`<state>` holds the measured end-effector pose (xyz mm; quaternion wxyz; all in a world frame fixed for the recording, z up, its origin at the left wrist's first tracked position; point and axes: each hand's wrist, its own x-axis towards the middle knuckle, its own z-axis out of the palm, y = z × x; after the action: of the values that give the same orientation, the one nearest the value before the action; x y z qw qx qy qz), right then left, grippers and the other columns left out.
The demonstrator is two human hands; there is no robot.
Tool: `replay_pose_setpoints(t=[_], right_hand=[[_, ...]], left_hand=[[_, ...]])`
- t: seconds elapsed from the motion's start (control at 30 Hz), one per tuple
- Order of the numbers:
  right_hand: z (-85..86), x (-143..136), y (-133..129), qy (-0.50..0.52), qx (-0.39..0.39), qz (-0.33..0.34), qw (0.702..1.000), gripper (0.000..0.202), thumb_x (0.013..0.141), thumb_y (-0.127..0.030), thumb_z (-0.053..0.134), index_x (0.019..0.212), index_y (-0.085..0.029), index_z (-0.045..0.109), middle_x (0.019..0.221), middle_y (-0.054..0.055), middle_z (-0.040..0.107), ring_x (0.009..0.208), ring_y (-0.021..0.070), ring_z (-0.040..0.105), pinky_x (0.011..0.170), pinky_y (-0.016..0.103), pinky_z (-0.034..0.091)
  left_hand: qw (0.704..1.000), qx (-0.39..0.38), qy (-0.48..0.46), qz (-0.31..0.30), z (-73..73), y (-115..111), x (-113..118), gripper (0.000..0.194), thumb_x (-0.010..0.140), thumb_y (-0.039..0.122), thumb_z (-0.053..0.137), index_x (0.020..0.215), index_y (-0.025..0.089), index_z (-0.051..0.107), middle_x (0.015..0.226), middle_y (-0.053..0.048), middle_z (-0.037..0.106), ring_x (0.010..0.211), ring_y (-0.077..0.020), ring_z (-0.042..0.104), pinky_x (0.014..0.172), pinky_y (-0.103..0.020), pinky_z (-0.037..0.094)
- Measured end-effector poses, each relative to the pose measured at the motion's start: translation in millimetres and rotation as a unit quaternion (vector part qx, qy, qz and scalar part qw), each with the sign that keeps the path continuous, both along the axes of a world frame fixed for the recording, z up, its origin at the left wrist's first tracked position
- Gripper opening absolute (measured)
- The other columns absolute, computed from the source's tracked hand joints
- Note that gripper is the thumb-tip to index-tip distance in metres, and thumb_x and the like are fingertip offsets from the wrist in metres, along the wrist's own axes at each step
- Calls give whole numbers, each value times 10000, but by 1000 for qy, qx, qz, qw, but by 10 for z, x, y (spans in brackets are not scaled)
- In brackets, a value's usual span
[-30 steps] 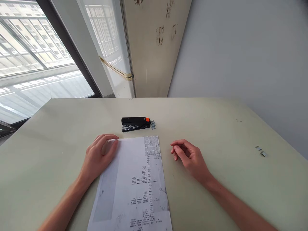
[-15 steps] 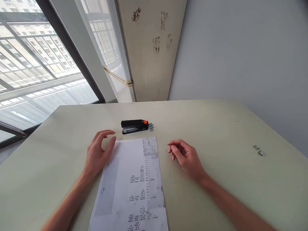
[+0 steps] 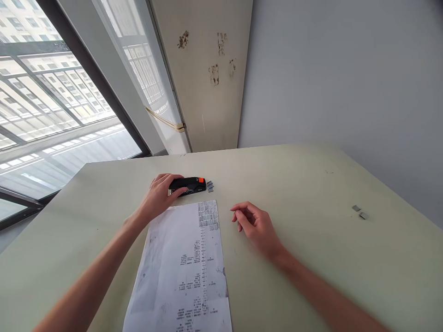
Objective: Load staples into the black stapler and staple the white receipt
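My left hand (image 3: pixel 161 192) is closed around the rear end of a black stapler (image 3: pixel 194 184) with an orange patch on top. Its thumb lies along the stapler's near side, and the fingers reach over the back. The stapler rests on the table just beyond the top edge of a printed paper sheet (image 3: pixel 173 258). Several small strips of staples (image 3: pixel 210 186) lie at the stapler's right end. To the right of the sheet, my right hand (image 3: pixel 256 226) hovers low or rests on the table, its fingers curled in and thumb against them, with nothing visible in it.
Farther right on the pale table (image 3: pixel 294 276) lie a couple more staple strips (image 3: pixel 360 212). A grey wall (image 3: pixel 328 74) borders the table at the back and right. Glass windows (image 3: pixel 62 92) and a door panel with a yellowish handle (image 3: pixel 166 121) stand beyond the left and far edges.
My left hand has moved from beside the sheet's upper left corner forward and right onto the stapler, closing on it. My right hand keeps its curled pose. The view has shifted slightly.
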<state>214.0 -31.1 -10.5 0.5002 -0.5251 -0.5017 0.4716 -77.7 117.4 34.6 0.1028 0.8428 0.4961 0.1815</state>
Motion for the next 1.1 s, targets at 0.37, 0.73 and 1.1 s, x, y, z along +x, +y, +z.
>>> replay_pose_setpoints(t=[0.37,0.73,1.1], right_hand=[[19,4,12,13,2,-5,1000,217,991,-398,584,979,-224,712,830,20,685,620,140,582,578,291,466],[25,387,174,91,28,-201,975,191,971,-415,592,956,-244,675,852,8,645,718,154,586,711,317,520],[100,497,187,138,9,-176,975,187,904,-418,658,852,-240,675,760,-15,612,668,146,542,670,312,488]], left_hand=[[993,-28,-111,41,204,-143,161,464,927,628,660,1173,236,692,1092,-62,785,799,-204,671,686,-318,503],[977,-72,-187,-71,466,-824,1051,265,922,448,748,1058,228,689,997,-29,767,856,-199,689,721,-315,532],[965,-171,-187,-70,12,-1247,1413,185,941,400,729,1014,250,649,943,-2,716,785,-177,656,639,-293,481]])
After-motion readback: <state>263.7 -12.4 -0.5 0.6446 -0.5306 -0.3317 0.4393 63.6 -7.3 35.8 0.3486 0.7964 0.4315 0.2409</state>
